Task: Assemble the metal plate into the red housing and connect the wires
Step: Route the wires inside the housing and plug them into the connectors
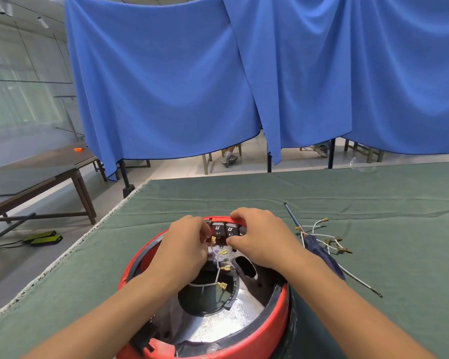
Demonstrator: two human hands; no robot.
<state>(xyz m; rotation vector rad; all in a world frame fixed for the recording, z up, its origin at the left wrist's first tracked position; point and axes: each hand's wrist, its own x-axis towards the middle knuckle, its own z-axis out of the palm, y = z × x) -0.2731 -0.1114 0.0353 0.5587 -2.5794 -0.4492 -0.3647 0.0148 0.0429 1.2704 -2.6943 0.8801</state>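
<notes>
The round red housing (275, 332) stands on the green table at the bottom centre. A speckled metal plate (218, 322) with a large dark hole lies inside it. A grey wire harness (218, 274) with brass terminals hangs over the plate. At the housing's far rim sits a row of dark switch blocks (224, 228). My left hand (184, 252) pinches a brass terminal (213, 238) just below those blocks. My right hand (259, 237) grips the far rim, fingers curled over the red edge and thumb inside near the blocks.
To the right of the housing lie a screwdriver (319, 251) with a dark blue handle and a loose bundle of white wires (329, 240) with brass terminals. The green-covered table (373, 203) reaches to a blue curtain (244, 86). A dark table (36, 177) stands at the left.
</notes>
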